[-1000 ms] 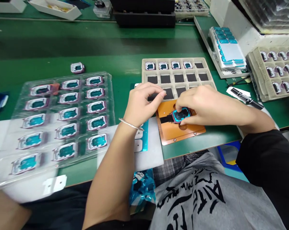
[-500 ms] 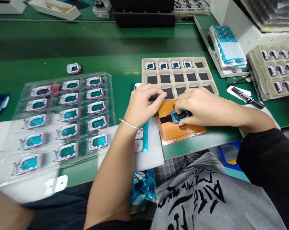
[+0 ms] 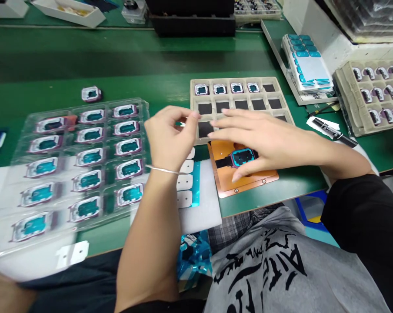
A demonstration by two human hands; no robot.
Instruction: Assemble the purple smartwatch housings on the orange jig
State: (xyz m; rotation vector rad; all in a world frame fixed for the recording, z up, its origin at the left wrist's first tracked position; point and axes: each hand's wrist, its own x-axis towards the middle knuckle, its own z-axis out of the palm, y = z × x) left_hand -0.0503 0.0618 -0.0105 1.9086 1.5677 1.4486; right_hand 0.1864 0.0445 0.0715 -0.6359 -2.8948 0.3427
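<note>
My left hand (image 3: 171,138) is raised over the near left corner of the beige tray (image 3: 194,104), thumb and forefinger pressed together. Whatever may be in that pinch is too small to make out. My right hand (image 3: 258,137) is spread open above an orange fixture plate (image 3: 225,184), its fingers stretched to the left. On the plate lies a watch case (image 3: 242,157) with a bright blue rim and dark inside, partly covered by the right hand. Beneath my left wrist, a sheet of white adhesive pieces on blue backing (image 3: 195,187) rests on white foam (image 3: 208,208).
To the left, a clear plastic tray (image 3: 110,161) carries several watch cases; one loose watch case (image 3: 91,93) sits behind it. At right are a black marker (image 3: 335,132), stacked blue-and-white sheets (image 3: 309,65) and another beige tray (image 3: 349,104). Another person's arm (image 3: 7,287) shows at lower left.
My left hand has moved left, away from the fixture, its fingertips still together. My right hand has lifted off the watch case and opened, uncovering more of the blue rim.
</note>
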